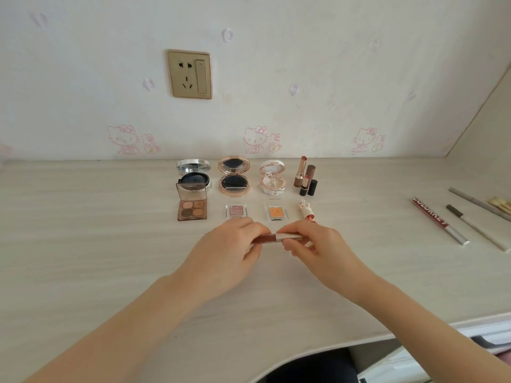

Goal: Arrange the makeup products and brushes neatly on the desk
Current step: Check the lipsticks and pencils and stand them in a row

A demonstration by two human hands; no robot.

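Note:
Both hands hold a slim lip gloss tube [272, 238] level above the desk [83, 244]. My left hand [229, 250] grips its dark red body, and my right hand [312, 244] pinches its silver cap end. Behind them stand two rows. At the back are a silver compact [193, 172], a rose-gold compact [234, 175] and a white compact [272, 176], all open, plus upright lipsticks [305, 176]. In front lie a four-pan eyeshadow palette [192, 207], a pink single shadow [235, 210], an orange single shadow [275, 211] and a small bunny-shaped lipstick [306, 210].
At the right of the desk lie a red tube with white lettering [437, 218], two long pencils [481, 230] and brush tips [500, 203] cut off by the frame. A wall socket [189, 74] sits on the wall behind. The desk's curved front edge [387, 333] runs at lower right.

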